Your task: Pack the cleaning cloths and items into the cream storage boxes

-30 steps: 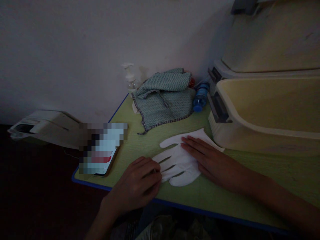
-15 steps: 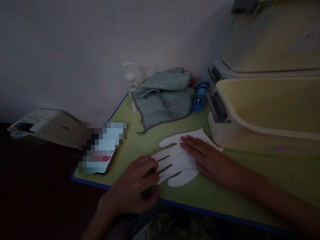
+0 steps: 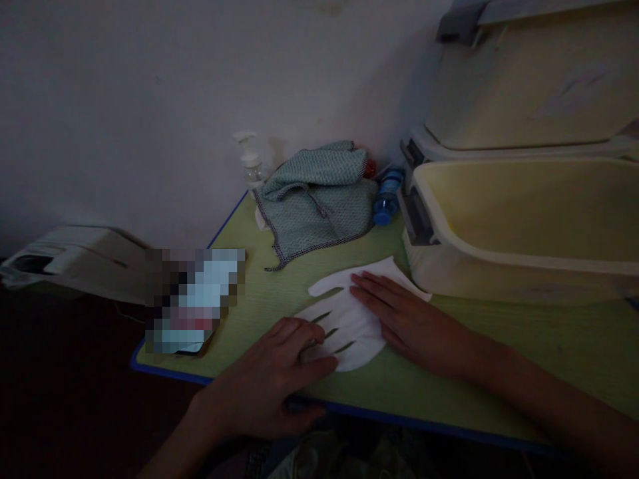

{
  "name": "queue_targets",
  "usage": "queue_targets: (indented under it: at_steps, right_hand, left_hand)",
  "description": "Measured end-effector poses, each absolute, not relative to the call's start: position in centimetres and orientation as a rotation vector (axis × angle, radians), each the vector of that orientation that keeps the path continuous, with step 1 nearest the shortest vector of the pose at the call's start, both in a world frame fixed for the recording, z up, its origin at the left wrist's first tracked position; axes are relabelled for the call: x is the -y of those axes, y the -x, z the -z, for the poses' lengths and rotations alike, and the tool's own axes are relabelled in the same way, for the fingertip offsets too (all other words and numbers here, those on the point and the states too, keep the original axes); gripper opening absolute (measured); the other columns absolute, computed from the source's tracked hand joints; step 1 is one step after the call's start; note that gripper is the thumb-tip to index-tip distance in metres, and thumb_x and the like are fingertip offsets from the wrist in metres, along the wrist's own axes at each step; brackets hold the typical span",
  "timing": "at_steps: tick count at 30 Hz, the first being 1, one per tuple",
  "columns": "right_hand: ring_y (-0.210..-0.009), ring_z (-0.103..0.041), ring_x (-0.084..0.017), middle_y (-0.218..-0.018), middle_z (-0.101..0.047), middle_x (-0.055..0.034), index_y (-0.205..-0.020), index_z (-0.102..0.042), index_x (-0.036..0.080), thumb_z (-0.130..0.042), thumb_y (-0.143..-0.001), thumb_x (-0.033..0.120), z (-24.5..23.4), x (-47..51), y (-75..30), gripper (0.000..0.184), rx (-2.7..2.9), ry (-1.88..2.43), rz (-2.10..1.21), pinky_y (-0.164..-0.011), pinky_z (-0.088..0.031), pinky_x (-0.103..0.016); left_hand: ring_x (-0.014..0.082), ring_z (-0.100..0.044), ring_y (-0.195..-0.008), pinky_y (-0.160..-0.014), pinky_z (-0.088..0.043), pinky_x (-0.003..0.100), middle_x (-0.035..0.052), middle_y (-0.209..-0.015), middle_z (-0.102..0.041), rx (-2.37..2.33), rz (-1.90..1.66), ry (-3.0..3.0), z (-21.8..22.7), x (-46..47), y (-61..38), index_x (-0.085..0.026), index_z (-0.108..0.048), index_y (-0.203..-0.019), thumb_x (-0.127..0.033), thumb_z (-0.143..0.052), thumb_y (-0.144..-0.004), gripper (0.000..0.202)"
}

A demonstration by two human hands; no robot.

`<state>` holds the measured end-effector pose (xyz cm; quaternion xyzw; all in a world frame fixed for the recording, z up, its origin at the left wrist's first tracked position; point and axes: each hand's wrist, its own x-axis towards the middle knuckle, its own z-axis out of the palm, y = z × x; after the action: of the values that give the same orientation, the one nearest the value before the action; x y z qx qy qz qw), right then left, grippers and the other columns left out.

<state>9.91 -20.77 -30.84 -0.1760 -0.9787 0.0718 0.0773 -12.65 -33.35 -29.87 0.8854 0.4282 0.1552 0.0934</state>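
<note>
A white cloth glove [image 3: 357, 322] lies spread on the table, its fingers pointing left toward me and its cuff to the upper right. My right hand [image 3: 404, 309] rests flat on the glove's palm and cuff side, fingers stretched out together. My left hand [image 3: 282, 366] is over the glove's fingertips at the left. Its fingers are bent and spread, touching the glove, and its thumb stays apart below, near the table edge. Part of the glove's fingertips is hidden under it.
Behind the glove lie a blue-grey cloth [image 3: 324, 206], a blue-capped bottle [image 3: 387, 196] and a pump bottle [image 3: 251, 163]. A blurred phone [image 3: 204, 299] lies at left on the green table [image 3: 529, 346]. An open-lidded plastic bin [image 3: 479, 266] stands at right; a pale appliance [image 3: 90, 263] is beyond the edge.
My left hand has spread its fingers more, with one now reaching farther right over the glove's lower fingers. My right hand stays flat on the glove. The whole view has shifted slightly.
</note>
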Motion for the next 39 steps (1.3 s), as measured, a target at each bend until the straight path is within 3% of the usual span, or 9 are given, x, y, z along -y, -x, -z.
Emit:
queue_targets:
  at_steps: [12, 18, 23, 26, 30, 33, 39]
  right_hand:
    - [-0.134, -0.026, -0.024, -0.143, -0.033, -0.0166, -0.135, -0.037, 0.003, -0.037, -0.081, 0.008, 31.1, 20.6, -10.0, 0.054, 2.948, 0.509, -0.175, -0.108, -0.031, -0.044]
    - [-0.133, -0.030, -0.025, -0.141, -0.036, -0.0162, -0.133, -0.040, 0.003, -0.037, -0.080, 0.008, 31.0, 20.7, -9.8, 0.053, 2.947, 0.510, -0.140, -0.106, -0.033, -0.044]
    - [-0.131, -0.033, -0.026, -0.139, -0.038, -0.0201, -0.130, -0.043, 0.001, -0.037, -0.077, 0.006, 30.9, 20.8, -9.7, 0.054, 2.881, 0.518, -0.088, -0.104, -0.036, -0.043]
    - [-0.129, -0.037, -0.026, -0.136, -0.041, -0.0222, -0.127, -0.045, -0.002, -0.034, -0.079, 0.006, 30.7, 20.9, -9.5, 0.050, 2.781, 0.552, -0.067, -0.102, -0.040, -0.042]
    - [-0.127, -0.040, -0.024, -0.133, -0.045, -0.0226, -0.125, -0.047, -0.002, -0.030, -0.082, 0.007, 31.0, 20.9, -9.1, 0.047, 2.683, 0.624, -0.093, -0.100, -0.043, -0.042]
    - [-0.128, -0.038, -0.023, -0.133, -0.045, -0.0212, -0.127, -0.046, 0.001, -0.030, -0.082, 0.007, 31.6, 20.9, -8.9, 0.048, 2.684, 0.632, -0.122, -0.100, -0.043, -0.042]
    - [-0.128, -0.037, -0.027, -0.135, -0.042, -0.0226, -0.126, -0.047, -0.002, -0.031, -0.084, 0.012, 32.1, 20.9, -8.5, 0.047, 2.778, 0.627, 0.003, -0.102, -0.039, -0.044]
  left_hand:
    - [0.0206, -0.045, -0.097, -0.086, -0.040, 0.035, 0.0061, -0.097, -0.048, -1.266, -0.504, -2.459, 29.7, 33.6, 12.7, -0.016, -0.057, -0.083, -0.018, -0.064, -0.071, 0.015]
    - [0.0212, -0.046, -0.096, -0.083, -0.042, 0.037, 0.0075, -0.100, -0.048, -1.240, -0.612, -2.493, 29.7, 33.5, 13.2, -0.018, -0.057, -0.103, -0.019, -0.064, -0.070, 0.033]
    - [0.0221, -0.048, -0.104, -0.087, -0.045, 0.038, 0.0088, -0.109, -0.048, -1.288, -0.689, -2.466, 29.0, 33.6, 12.7, -0.020, -0.057, -0.102, -0.023, -0.061, -0.075, 0.028]
    - [0.0210, -0.045, -0.116, -0.094, -0.044, 0.037, 0.0111, -0.123, -0.046, -1.592, -0.708, -2.356, 28.2, 33.2, 10.9, -0.020, -0.051, -0.115, -0.022, -0.051, -0.084, 0.031]
    - [0.0245, -0.039, -0.128, -0.103, -0.039, 0.041, 0.0179, -0.138, -0.039, -1.927, -0.630, -2.255, 28.1, 31.3, 7.5, -0.008, -0.041, -0.128, -0.030, -0.044, -0.088, 0.046]
    - [0.0294, -0.031, -0.133, -0.106, -0.035, 0.043, 0.0221, -0.142, -0.034, -2.017, -0.435, -2.316, 29.2, 29.7, 5.7, 0.000, -0.035, -0.132, -0.033, -0.050, -0.085, 0.059]
    - [0.0328, -0.027, -0.133, -0.106, -0.034, 0.047, 0.0245, -0.142, -0.032, -2.079, -0.259, -2.438, 31.6, 29.0, 5.3, 0.003, -0.032, -0.134, -0.046, -0.047, -0.085, 0.071]
